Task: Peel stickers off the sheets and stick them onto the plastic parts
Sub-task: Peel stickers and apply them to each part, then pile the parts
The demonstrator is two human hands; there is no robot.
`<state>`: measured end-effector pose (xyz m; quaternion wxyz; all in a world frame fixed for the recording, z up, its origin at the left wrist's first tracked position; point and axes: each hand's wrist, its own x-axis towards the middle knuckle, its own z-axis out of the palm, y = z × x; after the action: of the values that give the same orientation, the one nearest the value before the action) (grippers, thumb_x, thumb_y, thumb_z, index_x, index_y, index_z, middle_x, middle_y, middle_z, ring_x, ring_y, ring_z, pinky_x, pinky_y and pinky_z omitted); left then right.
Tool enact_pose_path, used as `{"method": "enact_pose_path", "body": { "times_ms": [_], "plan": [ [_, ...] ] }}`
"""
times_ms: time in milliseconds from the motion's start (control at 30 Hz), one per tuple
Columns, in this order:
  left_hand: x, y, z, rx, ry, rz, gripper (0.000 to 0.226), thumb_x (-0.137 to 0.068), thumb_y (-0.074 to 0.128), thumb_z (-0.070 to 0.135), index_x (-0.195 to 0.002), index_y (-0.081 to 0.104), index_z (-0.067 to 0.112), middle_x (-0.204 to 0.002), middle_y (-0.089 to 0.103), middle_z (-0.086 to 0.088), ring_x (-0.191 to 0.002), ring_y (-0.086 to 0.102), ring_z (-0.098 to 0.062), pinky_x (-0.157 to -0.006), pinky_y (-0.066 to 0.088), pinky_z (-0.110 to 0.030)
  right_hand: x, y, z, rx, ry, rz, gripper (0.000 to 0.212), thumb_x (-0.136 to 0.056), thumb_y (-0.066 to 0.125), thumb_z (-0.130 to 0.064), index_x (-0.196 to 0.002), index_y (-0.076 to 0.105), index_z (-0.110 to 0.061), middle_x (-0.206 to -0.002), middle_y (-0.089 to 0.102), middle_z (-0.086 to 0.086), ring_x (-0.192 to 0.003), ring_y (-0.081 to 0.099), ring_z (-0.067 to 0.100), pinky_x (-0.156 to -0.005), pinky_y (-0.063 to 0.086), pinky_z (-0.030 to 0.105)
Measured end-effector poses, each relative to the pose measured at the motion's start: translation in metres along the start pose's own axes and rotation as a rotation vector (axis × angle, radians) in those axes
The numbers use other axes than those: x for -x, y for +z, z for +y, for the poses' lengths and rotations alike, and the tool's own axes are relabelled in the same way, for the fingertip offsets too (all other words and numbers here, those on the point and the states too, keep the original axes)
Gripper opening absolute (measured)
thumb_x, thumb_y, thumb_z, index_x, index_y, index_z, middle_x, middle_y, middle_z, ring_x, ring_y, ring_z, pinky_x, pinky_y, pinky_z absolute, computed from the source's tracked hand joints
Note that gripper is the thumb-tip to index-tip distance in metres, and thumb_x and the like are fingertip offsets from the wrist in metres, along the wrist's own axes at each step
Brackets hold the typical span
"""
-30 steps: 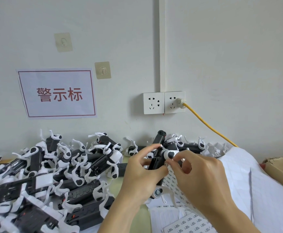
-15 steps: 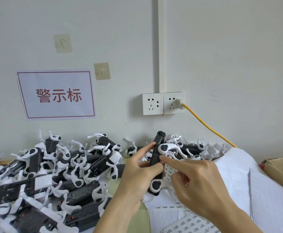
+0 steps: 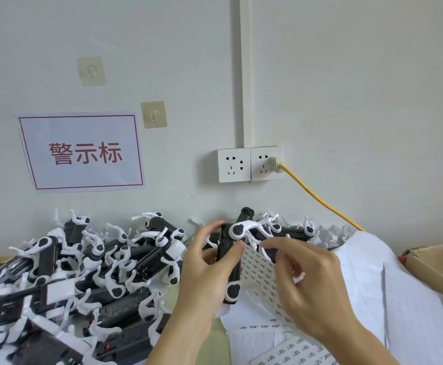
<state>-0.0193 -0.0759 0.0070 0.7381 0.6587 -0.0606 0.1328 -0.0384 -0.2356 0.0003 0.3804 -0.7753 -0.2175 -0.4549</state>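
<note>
Item: plastic part (image 3: 232,255), frame centre, gripped upright by my left hand (image 3: 204,272). Right hand (image 3: 307,283) fingers curled at sticker sheet (image 3: 261,277); pinch unclear. I'd brace the part, press flat.

Black-and-white plastic part (image 3: 232,262) in the left hand (image 3: 202,277); white sticker sheet (image 3: 261,280) with rows of small dark print behind the right hand (image 3: 312,288); yellow cable (image 3: 320,201) above.
</note>
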Motion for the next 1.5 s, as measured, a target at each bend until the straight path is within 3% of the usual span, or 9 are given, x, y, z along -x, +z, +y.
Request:
{"method": "enact_pose_path", "body": {
  "times_ms": [167, 333, 467, 567, 800, 1033, 1200, 1367, 1500],
  "plan": [
    [0.001, 0.001, -0.002, -0.154, 0.155, -0.071, 0.044, -0.081, 0.079, 0.020, -0.106, 0.065, 0.054, -0.082, 0.073, -0.001, -0.073, 0.070, -0.020, -0.062, 0.058, -0.028, -0.006, -0.001, 0.002, 0.006, 0.095, 0.105, 0.030, -0.087, 0.040, -0.028, -0.101, 0.066, -0.031, -0.097, 0.054, -0.019, -0.090, 0.056, 0.006, -0.065, 0.042, 0.014],
    [0.007, 0.003, 0.001, -0.330, 0.326, -0.340, 0.050, -0.082, 0.073, 0.025, -0.126, 0.061, 0.046, -0.088, 0.070, 0.020, -0.081, 0.066, -0.002, -0.072, 0.047, -0.013, -0.005, -0.005, 0.006, -0.229, 0.281, -0.222, 0.048, -0.086, 0.046, -0.057, -0.134, 0.048, -0.055, -0.140, 0.041, -0.025, -0.131, 0.042, -0.003, -0.095, 0.041, 0.018],
    [0.009, 0.004, 0.000, -0.420, 0.401, -0.420, 0.050, -0.087, 0.072, 0.019, -0.132, 0.061, 0.038, -0.100, 0.074, 0.016, -0.094, 0.069, -0.006, -0.078, 0.049, -0.010, -0.005, -0.007, 0.012, -0.459, 0.373, -0.390, 0.040, -0.089, 0.054, -0.054, -0.128, 0.057, -0.054, -0.117, 0.068, -0.010, -0.111, 0.063, 0.005, -0.092, 0.050, 0.020],
    [0.007, 0.004, 0.000, -0.416, 0.385, -0.324, 0.049, -0.083, 0.077, 0.036, -0.128, 0.060, 0.046, -0.096, 0.075, 0.016, -0.091, 0.070, -0.003, -0.073, 0.046, -0.007, -0.005, -0.005, 0.016, -0.415, 0.390, -0.348, 0.045, -0.089, 0.050, -0.063, -0.130, 0.060, -0.045, -0.118, 0.070, -0.013, -0.115, 0.063, 0.004, -0.094, 0.049, 0.031],
    [-0.004, 0.000, -0.009, -0.208, 0.101, -0.113, 0.047, -0.060, 0.080, 0.054, -0.103, 0.061, 0.056, -0.101, 0.069, 0.023, -0.093, 0.068, 0.005, -0.078, 0.055, -0.022, -0.005, 0.004, 0.012, -0.479, 0.476, -0.146, 0.038, -0.089, 0.042, -0.065, -0.114, 0.060, -0.044, -0.095, 0.066, -0.021, -0.090, 0.063, -0.005, -0.071, 0.054, 0.019],
    [-0.010, 0.002, -0.009, 0.179, -0.106, -0.055, 0.059, -0.058, 0.086, 0.035, -0.111, 0.065, 0.019, -0.089, 0.071, -0.004, -0.080, 0.067, -0.022, -0.087, 0.056, -0.048, -0.004, 0.008, 0.016, -0.533, 0.537, -0.089, 0.048, -0.084, 0.035, -0.067, -0.116, 0.058, -0.040, -0.077, 0.058, -0.029, -0.083, 0.060, -0.006, -0.070, 0.055, 0.024],
    [-0.006, 0.001, -0.001, 0.218, -0.009, -0.098, 0.039, -0.069, 0.084, 0.032, -0.094, 0.067, 0.009, -0.061, 0.057, -0.001, -0.061, 0.050, -0.018, -0.051, 0.043, -0.021, -0.004, 0.004, 0.019, -0.664, 0.601, -0.144, 0.040, -0.092, 0.046, -0.068, -0.111, 0.060, -0.036, -0.105, 0.063, -0.005, -0.091, 0.065, 0.013, -0.083, 0.059, 0.040],
    [-0.004, -0.002, -0.001, 0.193, 0.015, -0.086, 0.042, -0.072, 0.083, 0.040, -0.103, 0.070, 0.015, -0.069, 0.063, 0.007, -0.071, 0.061, -0.009, -0.081, 0.052, -0.033, -0.007, -0.012, 0.028, -0.766, 0.667, -0.288, 0.028, -0.081, 0.064, -0.047, -0.102, 0.062, -0.028, -0.109, 0.066, 0.010, -0.107, 0.066, 0.030, -0.088, 0.053, 0.050],
    [0.001, -0.002, 0.000, 0.102, 0.065, -0.066, 0.047, -0.064, 0.080, 0.068, -0.093, 0.071, 0.031, -0.073, 0.066, 0.009, -0.070, 0.061, -0.008, -0.077, 0.045, -0.031, -0.008, -0.024, 0.027, -0.707, 0.593, -0.438, 0.039, -0.077, 0.071, -0.050, -0.108, 0.059, -0.030, -0.114, 0.068, 0.003, -0.099, 0.072, 0.028, -0.084, 0.059, 0.049]
  ]
}}
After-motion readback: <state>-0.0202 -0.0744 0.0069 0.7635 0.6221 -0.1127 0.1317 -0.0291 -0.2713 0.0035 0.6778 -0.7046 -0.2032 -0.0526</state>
